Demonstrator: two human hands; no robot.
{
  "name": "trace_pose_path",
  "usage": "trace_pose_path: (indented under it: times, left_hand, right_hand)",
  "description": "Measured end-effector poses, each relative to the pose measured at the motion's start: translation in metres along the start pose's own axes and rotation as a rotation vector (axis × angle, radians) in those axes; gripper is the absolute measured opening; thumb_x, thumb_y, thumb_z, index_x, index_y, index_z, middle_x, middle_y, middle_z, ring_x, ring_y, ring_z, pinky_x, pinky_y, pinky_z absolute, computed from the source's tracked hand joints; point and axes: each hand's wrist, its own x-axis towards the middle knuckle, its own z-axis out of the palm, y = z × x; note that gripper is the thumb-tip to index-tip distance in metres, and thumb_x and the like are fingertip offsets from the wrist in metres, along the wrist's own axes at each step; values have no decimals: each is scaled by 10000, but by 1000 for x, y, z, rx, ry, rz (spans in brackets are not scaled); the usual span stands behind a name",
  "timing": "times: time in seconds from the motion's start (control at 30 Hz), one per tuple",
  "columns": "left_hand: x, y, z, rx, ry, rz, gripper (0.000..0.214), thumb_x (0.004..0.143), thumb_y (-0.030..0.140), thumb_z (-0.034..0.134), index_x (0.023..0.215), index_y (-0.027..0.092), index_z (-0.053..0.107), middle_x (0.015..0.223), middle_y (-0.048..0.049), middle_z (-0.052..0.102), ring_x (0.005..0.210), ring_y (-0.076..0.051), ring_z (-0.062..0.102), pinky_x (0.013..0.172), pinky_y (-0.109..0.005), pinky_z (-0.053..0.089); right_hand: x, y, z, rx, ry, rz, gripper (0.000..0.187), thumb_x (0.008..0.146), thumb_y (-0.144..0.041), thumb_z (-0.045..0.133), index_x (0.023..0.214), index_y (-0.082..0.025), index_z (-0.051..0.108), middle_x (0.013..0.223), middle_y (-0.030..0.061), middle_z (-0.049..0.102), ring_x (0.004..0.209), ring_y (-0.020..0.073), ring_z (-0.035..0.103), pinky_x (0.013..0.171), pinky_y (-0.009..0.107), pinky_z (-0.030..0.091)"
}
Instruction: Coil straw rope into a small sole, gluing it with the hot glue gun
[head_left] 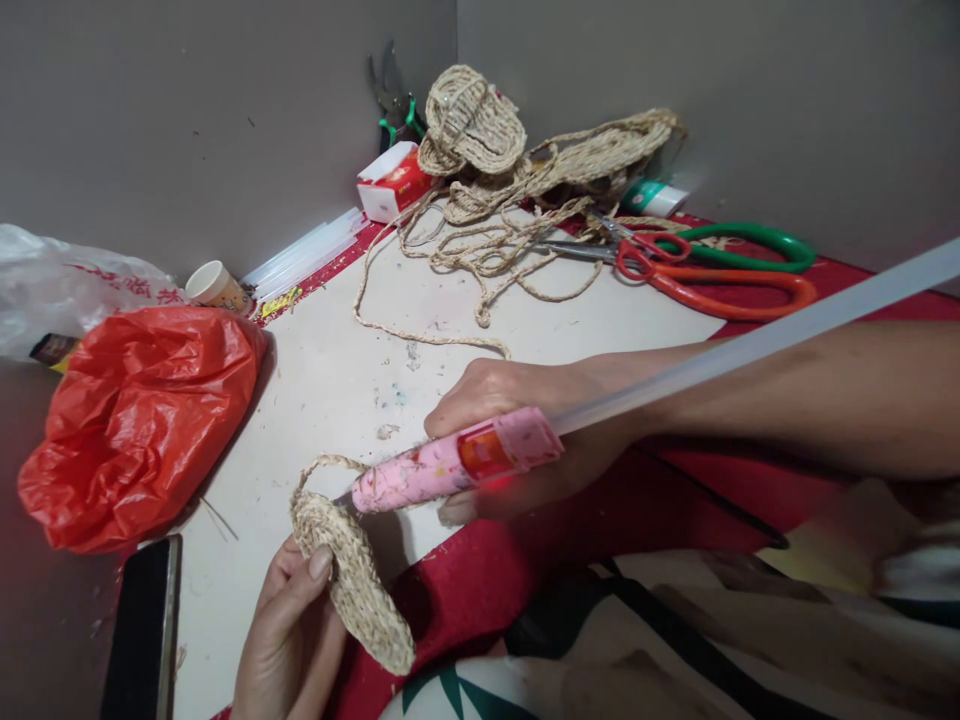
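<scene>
My right hand point(517, 440) is wrapped round a pink hot glue gun point(450, 465) with a long clear glue stick point(757, 342) running out of its back. The gun's nozzle touches the top edge of a small coiled straw-rope disc point(356, 590). My left hand point(289, 630) pinches that disc from below, thumb on its face. A loose tail of braided rope loops up from the disc near the nozzle.
A red plastic bag point(135, 420) lies at the left, a dark phone point(142, 630) below it. At the back are woven straw pieces and loose rope point(517, 190), orange scissors point(720, 285), green scissors point(757, 245), spare glue sticks point(304, 255), a small box point(394, 180) and a paper cup point(214, 285).
</scene>
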Motion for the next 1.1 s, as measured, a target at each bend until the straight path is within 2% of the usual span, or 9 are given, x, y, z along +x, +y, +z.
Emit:
trace_pose_path:
  times: [0.2,0.43,0.9,1.1]
  left_hand:
    - [1,-1,-4,-23,-10,-8,223,674,160,732,893,171,695,865,-61,651,800,-168,621,830,-343,512]
    - [4,0,-6,-9,4,1,213,630,137,764,832,149,697,830,-59,666,803,-169,639,808,-299,523]
    - [4,2,-2,-10,33,22,237,592,119,776,805,150,675,796,-49,664,758,-179,650,743,-304,548]
    - [3,3,-1,-36,22,17,221,605,112,770,802,146,677,775,-48,672,723,-167,653,718,-278,553]
  right_hand:
    - [-1,0,1,-21,10,-35,323,800,-356,597,620,-166,408,540,-52,399,479,51,339,485,184,267]
    - [-2,0,2,-30,-2,27,351,818,-402,569,614,-173,398,545,-43,401,501,68,323,506,221,251]
    - [-2,0,3,-71,-6,-27,363,815,-371,585,601,-185,358,535,-39,404,484,72,310,499,229,238]
    - [-2,3,6,-100,31,-124,348,812,-335,598,603,-185,363,534,-43,408,472,69,311,491,227,237]
